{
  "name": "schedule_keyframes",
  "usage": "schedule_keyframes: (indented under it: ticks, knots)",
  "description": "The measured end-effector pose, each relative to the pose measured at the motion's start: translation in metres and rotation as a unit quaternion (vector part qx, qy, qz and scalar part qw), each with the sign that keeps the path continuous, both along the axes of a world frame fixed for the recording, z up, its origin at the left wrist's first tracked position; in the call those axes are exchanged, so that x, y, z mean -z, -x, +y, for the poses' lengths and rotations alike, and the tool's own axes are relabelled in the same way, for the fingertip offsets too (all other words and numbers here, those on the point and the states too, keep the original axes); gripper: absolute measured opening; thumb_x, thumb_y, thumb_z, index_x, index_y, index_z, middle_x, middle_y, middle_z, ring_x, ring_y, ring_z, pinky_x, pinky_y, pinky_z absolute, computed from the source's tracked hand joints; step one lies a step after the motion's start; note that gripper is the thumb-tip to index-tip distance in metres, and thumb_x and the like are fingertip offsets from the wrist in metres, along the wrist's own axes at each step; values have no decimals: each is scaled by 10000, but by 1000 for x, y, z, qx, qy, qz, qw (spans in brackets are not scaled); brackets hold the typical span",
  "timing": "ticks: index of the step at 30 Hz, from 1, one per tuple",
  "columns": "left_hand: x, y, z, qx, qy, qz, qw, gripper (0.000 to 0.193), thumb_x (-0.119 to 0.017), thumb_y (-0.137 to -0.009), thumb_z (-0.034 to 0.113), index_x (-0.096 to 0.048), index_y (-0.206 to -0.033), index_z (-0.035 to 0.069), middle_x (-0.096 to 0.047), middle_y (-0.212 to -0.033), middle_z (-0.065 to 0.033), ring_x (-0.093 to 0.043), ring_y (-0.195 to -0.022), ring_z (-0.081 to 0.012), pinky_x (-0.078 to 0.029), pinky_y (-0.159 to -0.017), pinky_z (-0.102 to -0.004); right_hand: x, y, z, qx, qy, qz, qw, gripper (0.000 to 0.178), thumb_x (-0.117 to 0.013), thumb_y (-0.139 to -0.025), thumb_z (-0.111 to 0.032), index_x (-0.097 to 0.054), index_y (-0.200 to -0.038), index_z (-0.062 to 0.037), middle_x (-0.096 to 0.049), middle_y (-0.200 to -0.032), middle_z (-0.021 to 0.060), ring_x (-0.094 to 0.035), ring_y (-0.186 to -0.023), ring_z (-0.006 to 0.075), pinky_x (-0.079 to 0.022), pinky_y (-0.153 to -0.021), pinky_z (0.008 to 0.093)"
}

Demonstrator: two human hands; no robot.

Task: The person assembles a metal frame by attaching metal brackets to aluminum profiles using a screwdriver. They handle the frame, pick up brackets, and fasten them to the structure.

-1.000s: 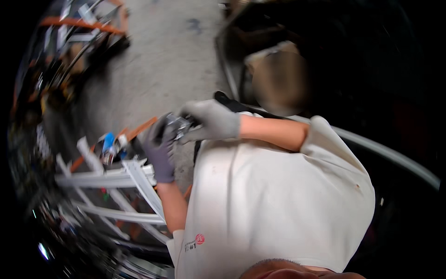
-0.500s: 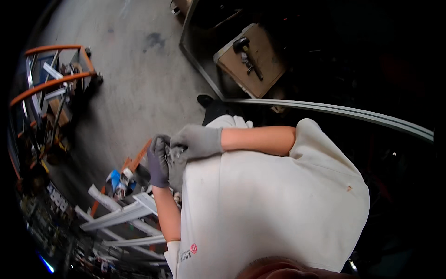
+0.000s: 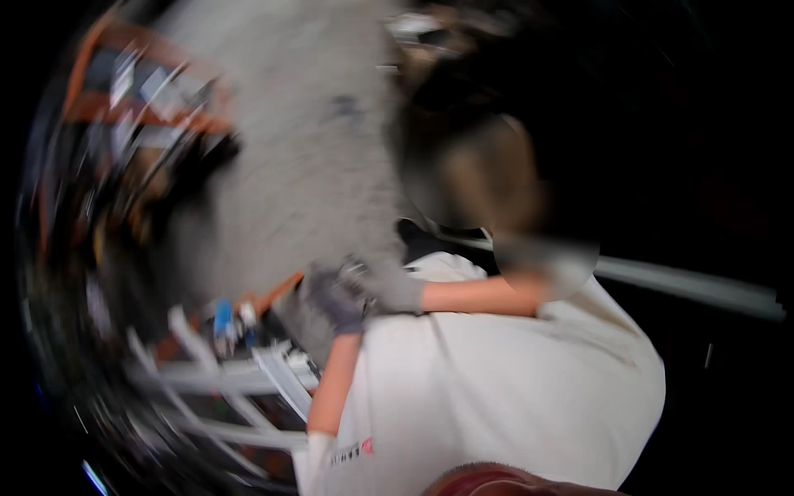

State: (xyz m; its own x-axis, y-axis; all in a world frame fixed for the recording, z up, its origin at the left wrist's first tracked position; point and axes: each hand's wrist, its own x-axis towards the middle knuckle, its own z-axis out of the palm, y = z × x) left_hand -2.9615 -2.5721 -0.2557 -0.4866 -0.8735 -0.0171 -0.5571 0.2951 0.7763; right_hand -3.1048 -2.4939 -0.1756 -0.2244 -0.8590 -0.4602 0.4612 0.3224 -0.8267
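Note:
Both of my hands wear grey gloves and meet in front of my white shirt (image 3: 496, 372), smeared by motion. My left hand (image 3: 333, 299) is curled, its fingers close to those of my right hand (image 3: 395, 289). The right hand reaches across from the right, also with bent fingers. Between the fingertips shows a small, shiny, metal-looking thing (image 3: 355, 269); its kind is too blurred to make out.
An orange-framed cart (image 3: 157, 118) loaded with light bars stands at the far left. Pale metal profiles (image 3: 223, 376) lie at the lower left, beside a blue item (image 3: 222, 318). A brown board (image 3: 488, 178) and a long metal rail (image 3: 686, 281) are on the right.
The view has swung, so the cart, board and rail sit elsewhere in the picture. My hands stay together, now lower and farther right in view. The hammer on the board is smeared out of sight.

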Motion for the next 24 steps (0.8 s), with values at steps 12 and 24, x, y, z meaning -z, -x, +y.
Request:
schedule_keyframes:
  ticks: [12, 24]
  knots:
    - [-98, -2, 37, -350, -228, 365, 832, 512, -509, -1038, 381, -541, -677, 19, -542, -590, -138, -487, -537, -233, -416, -555, -383, -11, -65, -21, -25, 113, 208, 971, 293, -478, -1040, -214, -523, -796, -59, -484, -740, -46, -410, -686, 50, -342, -597, 251]
    - [-95, -254, 117, -581, 79, 388, 711, 535, -458, -1072, 330, -496, -633, 27, -478, -535, -36, -427, -501, -109, -355, -487, -343, -21, -326, 7, -324, 285, 166, 887, 461, -382, -1089, -296, -460, -715, -39, -424, -649, -26, -372, -613, 61, -296, -537, 272]
